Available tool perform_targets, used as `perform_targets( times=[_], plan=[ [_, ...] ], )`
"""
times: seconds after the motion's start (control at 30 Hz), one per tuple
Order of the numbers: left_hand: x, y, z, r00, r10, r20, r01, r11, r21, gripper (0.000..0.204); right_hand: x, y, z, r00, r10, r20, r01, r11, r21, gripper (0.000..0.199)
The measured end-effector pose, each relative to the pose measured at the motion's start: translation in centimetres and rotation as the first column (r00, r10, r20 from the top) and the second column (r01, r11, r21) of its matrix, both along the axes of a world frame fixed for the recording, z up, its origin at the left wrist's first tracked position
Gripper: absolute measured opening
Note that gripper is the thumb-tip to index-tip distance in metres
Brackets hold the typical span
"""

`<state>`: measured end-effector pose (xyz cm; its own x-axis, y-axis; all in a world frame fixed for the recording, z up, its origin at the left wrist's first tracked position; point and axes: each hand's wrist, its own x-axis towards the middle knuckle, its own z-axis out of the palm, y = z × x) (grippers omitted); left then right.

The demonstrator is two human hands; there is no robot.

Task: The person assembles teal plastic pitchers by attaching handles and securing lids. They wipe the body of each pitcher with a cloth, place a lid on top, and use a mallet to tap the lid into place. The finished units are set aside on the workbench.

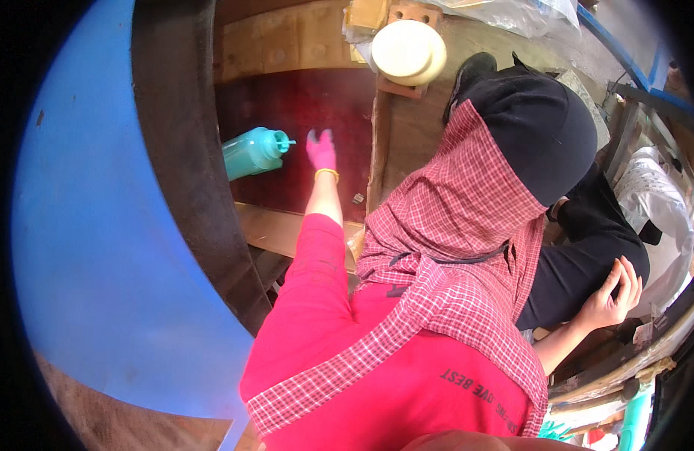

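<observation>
Neither my left hand nor my right hand shows. A strip of bare skin (475, 442) lies along the lower edge, and I cannot tell what part of the body it is. Just ahead a co-worker sits turned away, in a red shirt (430, 368), a checked scarf (430, 203) and a black cap (535, 143). The co-worker's pink-gloved left hand (321, 150) reaches over a dark red panel (324, 98), beside a teal bottle (253, 153) with a nozzle. Their bare right hand (614, 293) rests by the knee in dark trousers.
A large blue panel (91, 240) fills the left, edged by a dark upright beam (185, 135). A round cream-coloured object (409, 51) stands on a brick (415, 13) at the top. Clear plastic sheeting (527, 19) and a white sack (655, 195) lie to the right.
</observation>
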<state>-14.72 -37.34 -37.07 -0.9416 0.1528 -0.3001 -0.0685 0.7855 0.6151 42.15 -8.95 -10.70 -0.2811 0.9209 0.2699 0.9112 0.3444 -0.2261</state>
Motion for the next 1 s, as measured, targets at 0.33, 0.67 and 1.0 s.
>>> perform_targets(
  times=[0.33,0.67,1.0],
  plan=[
    [-8.4,-7.9,-5.8,0.29,0.304,0.907,-0.854,-0.345,0.389,0.061,0.9,0.2,0.3,0.994,0.011,0.112,-0.01,1.0,-0.01,0.009],
    [1.3,-14.9,12.3,0.56,0.722,0.406,-0.761,0.255,0.597,0.048,-0.8,0.5,0.9,0.998,0.068,0.004,-0.068,0.998,-0.018,0.01],
    [8.7,-5.6,22.9,0.466,-0.213,0.859,-0.748,0.424,0.511,0.043,-17.7,3.0,5.5,0.668,0.503,-0.548,-0.616,0.788,-0.028,0.042]
  ],
)
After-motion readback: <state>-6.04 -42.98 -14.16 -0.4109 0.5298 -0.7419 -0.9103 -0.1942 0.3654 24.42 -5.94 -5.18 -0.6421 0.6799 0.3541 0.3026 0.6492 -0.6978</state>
